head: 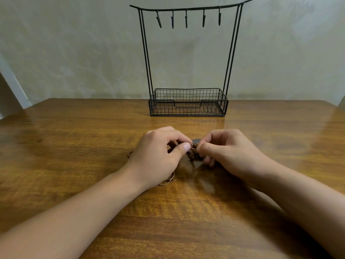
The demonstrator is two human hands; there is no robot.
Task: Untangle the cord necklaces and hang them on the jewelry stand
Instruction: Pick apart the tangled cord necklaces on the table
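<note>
Knot: the tangled brown cord necklaces [194, 153] sit in a small bunch near the middle of the glossy brown wooden bench [74, 146], well short of its far edge, with a dark round pendant partly hidden behind them.
Left hand [158, 156]: fingers curled, thumb and forefinger pinching the left side of the bunch; loose tan loops of cord [168, 181] trail out beneath the wrist.
Right hand [227, 150]: fingers curled, thumb tip pinching the right side of the bunch.
Step in hand: judged to be the first loosening of the knot, with nothing hung yet.
How to do it well: tease the strands apart with small opposing pulls; a hard tug probably tightens the snarl. Find one free end, follow it through, and keep the trailing loops flat on the bench.
Stand: the black wire jewelry stand [188, 107] with mesh basket waits at the far edge, its five hooks [186, 18] bare.
Risk: the pendant may catch on the cords.
</note>
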